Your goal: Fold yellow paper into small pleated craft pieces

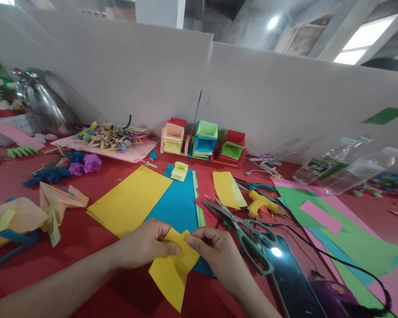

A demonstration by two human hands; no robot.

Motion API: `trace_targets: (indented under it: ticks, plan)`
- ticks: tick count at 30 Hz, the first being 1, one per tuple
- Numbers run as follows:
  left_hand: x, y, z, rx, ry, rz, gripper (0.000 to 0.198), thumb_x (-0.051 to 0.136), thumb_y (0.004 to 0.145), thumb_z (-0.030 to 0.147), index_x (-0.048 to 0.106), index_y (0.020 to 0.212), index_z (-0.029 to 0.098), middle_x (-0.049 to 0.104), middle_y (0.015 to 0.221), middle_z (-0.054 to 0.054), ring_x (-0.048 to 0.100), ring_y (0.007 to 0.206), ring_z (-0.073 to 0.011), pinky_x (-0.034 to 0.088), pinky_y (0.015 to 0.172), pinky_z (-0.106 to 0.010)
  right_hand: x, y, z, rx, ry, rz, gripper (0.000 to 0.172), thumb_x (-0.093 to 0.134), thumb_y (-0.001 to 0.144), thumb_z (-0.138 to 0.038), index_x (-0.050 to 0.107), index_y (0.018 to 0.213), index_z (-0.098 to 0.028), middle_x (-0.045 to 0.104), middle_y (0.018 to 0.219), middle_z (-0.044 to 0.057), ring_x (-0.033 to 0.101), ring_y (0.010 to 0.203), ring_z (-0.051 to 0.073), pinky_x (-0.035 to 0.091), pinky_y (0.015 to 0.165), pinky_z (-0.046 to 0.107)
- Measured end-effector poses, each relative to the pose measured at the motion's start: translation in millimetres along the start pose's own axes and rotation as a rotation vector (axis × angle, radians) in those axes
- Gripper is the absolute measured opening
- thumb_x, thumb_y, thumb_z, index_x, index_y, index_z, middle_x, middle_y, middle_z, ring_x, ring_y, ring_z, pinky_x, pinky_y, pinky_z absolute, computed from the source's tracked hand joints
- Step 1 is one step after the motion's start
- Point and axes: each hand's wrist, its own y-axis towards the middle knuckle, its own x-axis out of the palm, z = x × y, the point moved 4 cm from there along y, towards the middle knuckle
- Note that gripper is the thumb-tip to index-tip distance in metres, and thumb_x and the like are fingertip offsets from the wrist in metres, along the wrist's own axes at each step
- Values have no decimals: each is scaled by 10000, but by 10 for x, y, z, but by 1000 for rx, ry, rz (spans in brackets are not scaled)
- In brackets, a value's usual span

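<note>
A strip of yellow paper [172,276] is held between my two hands, bent near its upper end, with its lower end hanging toward me. My left hand [149,243] pinches its left side between thumb and fingers. On the right, my right hand [214,247] pinches the upper right corner. Beneath and beyond the hands lie blue paper [175,203] and a larger yellow sheet [129,198]. A small folded pale yellow piece [179,171] rests on the blue paper. Green-handled scissors [245,234] lie right beside my right hand.
Folded paper boxes [205,137] stand along the white partition [119,70]. To the right are a yellow glue gun [263,204], a phone [293,278], a black cable, green sheets [345,225] and plastic bottles [361,170]. A metal jug [51,101] and craft scraps [116,139] occupy the left.
</note>
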Motion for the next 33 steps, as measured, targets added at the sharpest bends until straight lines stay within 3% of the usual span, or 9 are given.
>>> trace_targets:
  ticks: [3, 8, 14, 19, 27, 33]
  plan:
    - [-32, 13, 5, 39, 13, 53, 257, 647, 691, 344, 497, 631, 144, 419, 535, 66, 334, 462, -50, 233, 443, -184, -23, 11, 4, -47, -37, -20, 219, 637, 689, -327, 543, 602, -149, 426, 572, -44, 348, 553, 85, 273, 506, 215]
    - [-23, 61, 155, 78, 86, -11, 269, 673, 662, 371, 554, 707, 134, 463, 567, 57, 372, 482, -58, 258, 464, -187, -70, 11, -58, -118, -66, 45, 226, 620, 690, -317, 519, 575, -151, 417, 552, -46, 352, 550, 85, 285, 509, 213]
    - [-49, 191, 424, 168, 163, 102, 272, 695, 640, 374, 604, 731, 134, 488, 524, 69, 366, 471, -57, 243, 462, -182, -151, 36, -80, -174, -30, 78, 293, 590, 704, -419, 539, 600, -151, 384, 529, -55, 323, 507, 76, 268, 474, 209]
    - [-21, 278, 328, 141, 147, 114, 370, 687, 614, 467, 577, 753, 143, 596, 602, 20, 505, 535, -104, 334, 516, -203, -223, 42, -53, -197, -24, 85, 251, 592, 700, -374, 584, 632, -132, 398, 510, -49, 325, 492, 80, 260, 468, 215]
    - [-41, 251, 185, 111, 112, 215, 397, 713, 560, 504, 576, 613, 135, 558, 501, 23, 457, 438, -95, 311, 455, -212, -138, -19, -58, -254, -109, 143, 132, 580, 685, -252, 617, 609, -150, 472, 530, -33, 374, 531, 99, 278, 477, 207]
    - [-12, 233, 179, 121, 45, 224, 366, 734, 562, 459, 597, 639, 128, 580, 521, 23, 477, 459, -92, 326, 475, -203, -124, -26, -45, -258, -169, 129, 151, 569, 712, -264, 615, 618, -156, 474, 520, -34, 373, 516, 99, 280, 477, 211]
